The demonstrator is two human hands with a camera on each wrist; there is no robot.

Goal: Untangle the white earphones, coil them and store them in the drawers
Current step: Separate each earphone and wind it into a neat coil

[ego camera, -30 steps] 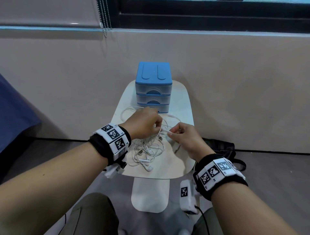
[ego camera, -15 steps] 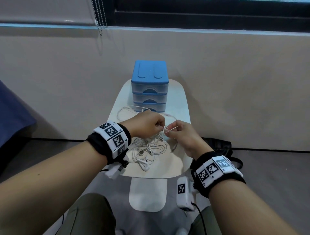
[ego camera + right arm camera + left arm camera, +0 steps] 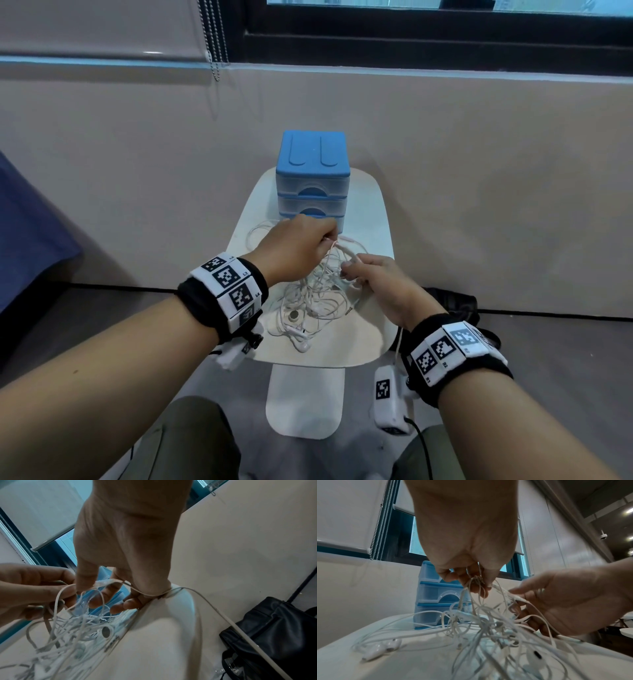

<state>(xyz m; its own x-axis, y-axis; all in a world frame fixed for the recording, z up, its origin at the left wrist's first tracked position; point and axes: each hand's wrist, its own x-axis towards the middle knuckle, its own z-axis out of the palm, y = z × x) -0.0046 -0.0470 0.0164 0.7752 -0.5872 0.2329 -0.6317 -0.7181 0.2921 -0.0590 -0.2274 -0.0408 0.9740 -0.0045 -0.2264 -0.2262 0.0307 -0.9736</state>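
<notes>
L hand [image 3: 297, 247]: fingers pinched, raised | R hand [image 3: 383, 287]: fingers curled, lower

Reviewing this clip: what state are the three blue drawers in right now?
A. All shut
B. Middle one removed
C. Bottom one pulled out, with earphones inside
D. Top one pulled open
A: the blue drawer unit shows every front flush, while the tangled white earphones are on the table, pinched by the left hand and the right hand.
</notes>
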